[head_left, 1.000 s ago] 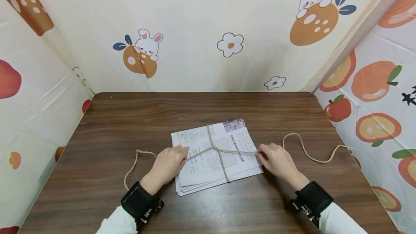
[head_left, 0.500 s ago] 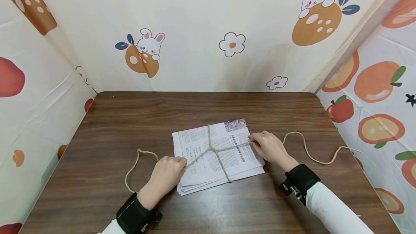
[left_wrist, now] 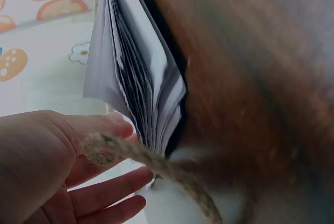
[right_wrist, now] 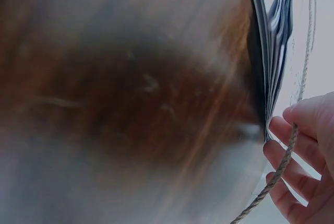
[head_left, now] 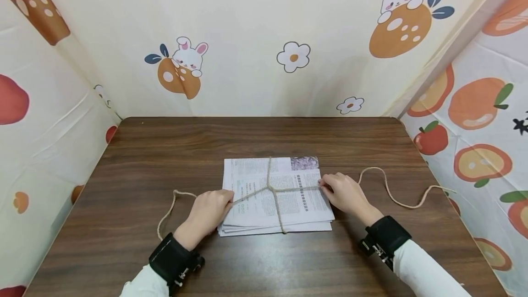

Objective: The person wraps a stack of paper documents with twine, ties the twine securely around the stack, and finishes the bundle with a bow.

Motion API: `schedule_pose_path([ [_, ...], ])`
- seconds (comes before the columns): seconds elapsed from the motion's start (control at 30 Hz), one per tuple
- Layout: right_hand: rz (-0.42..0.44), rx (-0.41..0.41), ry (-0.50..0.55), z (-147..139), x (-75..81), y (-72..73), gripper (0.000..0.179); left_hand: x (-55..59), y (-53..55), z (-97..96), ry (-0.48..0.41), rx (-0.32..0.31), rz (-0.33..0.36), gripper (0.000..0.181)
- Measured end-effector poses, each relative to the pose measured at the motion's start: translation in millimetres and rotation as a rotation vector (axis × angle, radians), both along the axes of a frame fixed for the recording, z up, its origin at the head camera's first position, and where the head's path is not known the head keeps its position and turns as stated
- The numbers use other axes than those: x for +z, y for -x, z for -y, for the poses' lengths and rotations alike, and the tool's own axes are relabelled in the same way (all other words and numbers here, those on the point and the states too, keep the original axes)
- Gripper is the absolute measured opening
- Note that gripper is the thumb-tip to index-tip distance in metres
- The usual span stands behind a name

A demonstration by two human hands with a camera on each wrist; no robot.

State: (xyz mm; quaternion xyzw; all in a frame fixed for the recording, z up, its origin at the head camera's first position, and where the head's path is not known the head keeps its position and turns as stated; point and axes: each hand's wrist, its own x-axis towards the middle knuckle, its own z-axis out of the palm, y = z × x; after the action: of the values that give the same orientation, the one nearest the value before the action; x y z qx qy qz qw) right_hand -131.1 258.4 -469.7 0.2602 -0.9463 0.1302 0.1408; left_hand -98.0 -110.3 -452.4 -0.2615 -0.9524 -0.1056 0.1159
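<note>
A stack of folded newspapers (head_left: 251, 217) lies on the table with twine (head_left: 277, 205) crossed over its top. At the stack's left edge my left hand (head_left: 210, 210) pinches one strand, and the loose end loops out behind it; in the left wrist view the twine (left_wrist: 172, 169) passes across the fingers. My right hand (head_left: 346, 196) pinches the other strand at the right edge. In the right wrist view, thumb and forefinger hold the twine (right_wrist: 287, 156), whose tail hangs past the other fingers. The strand between both hands runs nearly straight across the papers.
The brown wooden table (head_left: 264, 139) meets a printed curtain wall (head_left: 247, 58) at the back. More printed fabric (head_left: 480, 132) stands along the right side. A loose twine tail (head_left: 406, 205) trails right over the table's edge.
The newspaper stack has turned so its front edge lies nearly level. My right hand moved inward and forward, then slightly back. The left hand shifted slightly, still pinching the twine.
</note>
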Motion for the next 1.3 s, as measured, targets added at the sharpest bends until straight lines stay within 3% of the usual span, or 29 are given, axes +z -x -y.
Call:
schedule_pose_path([
  [0.37, -0.064, 0.028, 0.009, -1, -2.2, -6.8, 0.009, 3.1, 11.5, 4.6, -0.038, 0.017, 0.078, 0.011],
  [0.83, -0.091, 0.040, -0.035, -3, -4.9, -4.6, 0.014, 0.9, 18.3, 11.2, -0.050, 0.078, 0.088, 0.008],
  [1.07, -0.065, 0.005, -0.007, -1, -2.7, -4.8, 0.013, 4.0, 27.5, 13.7, -0.127, 0.161, 0.204, 0.011],
  [1.3, -0.021, -0.050, -0.011, 1, 1.5, -3.9, 0.013, 11.5, 33.5, 15.3, -0.088, 0.200, 0.256, 0.012],
])
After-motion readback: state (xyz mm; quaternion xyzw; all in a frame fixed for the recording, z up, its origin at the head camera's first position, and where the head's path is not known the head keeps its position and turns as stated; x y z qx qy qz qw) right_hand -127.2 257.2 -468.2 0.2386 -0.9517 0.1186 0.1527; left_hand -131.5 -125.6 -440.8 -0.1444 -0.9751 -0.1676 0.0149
